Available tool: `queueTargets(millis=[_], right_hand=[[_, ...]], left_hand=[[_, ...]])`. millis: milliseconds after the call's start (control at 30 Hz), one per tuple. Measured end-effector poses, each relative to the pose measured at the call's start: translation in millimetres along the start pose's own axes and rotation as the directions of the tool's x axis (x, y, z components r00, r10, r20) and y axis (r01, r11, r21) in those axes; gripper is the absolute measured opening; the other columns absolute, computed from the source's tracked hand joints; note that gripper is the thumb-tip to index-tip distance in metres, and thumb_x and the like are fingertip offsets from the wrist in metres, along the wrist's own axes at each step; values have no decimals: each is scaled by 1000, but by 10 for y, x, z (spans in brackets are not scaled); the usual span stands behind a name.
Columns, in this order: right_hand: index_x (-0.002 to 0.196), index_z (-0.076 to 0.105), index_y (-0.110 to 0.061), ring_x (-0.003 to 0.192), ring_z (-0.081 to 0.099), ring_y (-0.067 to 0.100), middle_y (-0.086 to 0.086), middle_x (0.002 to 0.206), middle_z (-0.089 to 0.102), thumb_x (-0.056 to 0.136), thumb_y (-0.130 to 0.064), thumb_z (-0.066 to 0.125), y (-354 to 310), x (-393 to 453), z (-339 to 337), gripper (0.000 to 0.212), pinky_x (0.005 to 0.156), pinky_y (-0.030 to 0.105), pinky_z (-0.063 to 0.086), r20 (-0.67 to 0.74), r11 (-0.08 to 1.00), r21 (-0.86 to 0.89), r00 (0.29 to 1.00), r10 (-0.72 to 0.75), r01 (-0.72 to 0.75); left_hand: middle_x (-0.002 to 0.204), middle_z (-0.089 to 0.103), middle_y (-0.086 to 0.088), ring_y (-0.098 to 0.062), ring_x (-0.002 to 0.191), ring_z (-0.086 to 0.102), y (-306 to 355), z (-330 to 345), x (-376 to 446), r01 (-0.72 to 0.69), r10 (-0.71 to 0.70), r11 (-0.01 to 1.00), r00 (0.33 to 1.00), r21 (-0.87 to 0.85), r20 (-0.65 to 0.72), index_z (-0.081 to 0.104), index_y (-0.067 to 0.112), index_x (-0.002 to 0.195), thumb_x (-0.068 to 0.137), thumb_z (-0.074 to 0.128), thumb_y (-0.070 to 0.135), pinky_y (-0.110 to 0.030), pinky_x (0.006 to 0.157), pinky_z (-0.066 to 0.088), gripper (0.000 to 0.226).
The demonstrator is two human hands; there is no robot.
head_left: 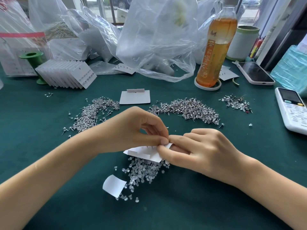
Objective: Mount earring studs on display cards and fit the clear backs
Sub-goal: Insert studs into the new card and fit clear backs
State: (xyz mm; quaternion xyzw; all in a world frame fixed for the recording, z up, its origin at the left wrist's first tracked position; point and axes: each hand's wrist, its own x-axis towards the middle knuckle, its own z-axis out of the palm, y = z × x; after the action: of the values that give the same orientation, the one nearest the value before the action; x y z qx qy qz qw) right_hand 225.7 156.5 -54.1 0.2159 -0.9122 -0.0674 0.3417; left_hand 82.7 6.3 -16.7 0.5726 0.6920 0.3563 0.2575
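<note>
Head view: I note a green tabletop (41, 146) beneath window bars, cluttered with plastic bags (157, 39). My left hand (137, 130) and right hand (204, 150) together pinch a display card (142, 152) above the clear backs (144, 171); stud piles (187, 108) beyond. Fingertip contents obscured.

**Materials and finishes**

Dark green matt cloth worktop (49, 163), slightly fuzzy. Shiny silver metal earring studs (187, 108) in heaps. Small clear glossy plastic backs (146, 171), piled. White matt paper display card (142, 153), smooth. Crinkled translucent plastic bags (157, 39), glossy. Clear plastic bottle (214, 47), amber liquid, shiny. White glossy plastic remote (292, 110). Phone (254, 72), glossy black screen.
</note>
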Motion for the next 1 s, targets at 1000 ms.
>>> queueTargets(millis=[1000], right_hand=[[104, 61, -16, 37, 39, 13, 7, 80, 76, 90, -7, 61, 198, 27, -22, 17, 45, 19, 41, 400, -86, 816, 453, 797, -571]], left_hand=[[90, 72, -14, -16, 77, 71, -178, -85, 61, 148, -314, 857, 910, -493, -272, 67, 7, 103, 74, 61, 39, -23, 74, 57, 43]])
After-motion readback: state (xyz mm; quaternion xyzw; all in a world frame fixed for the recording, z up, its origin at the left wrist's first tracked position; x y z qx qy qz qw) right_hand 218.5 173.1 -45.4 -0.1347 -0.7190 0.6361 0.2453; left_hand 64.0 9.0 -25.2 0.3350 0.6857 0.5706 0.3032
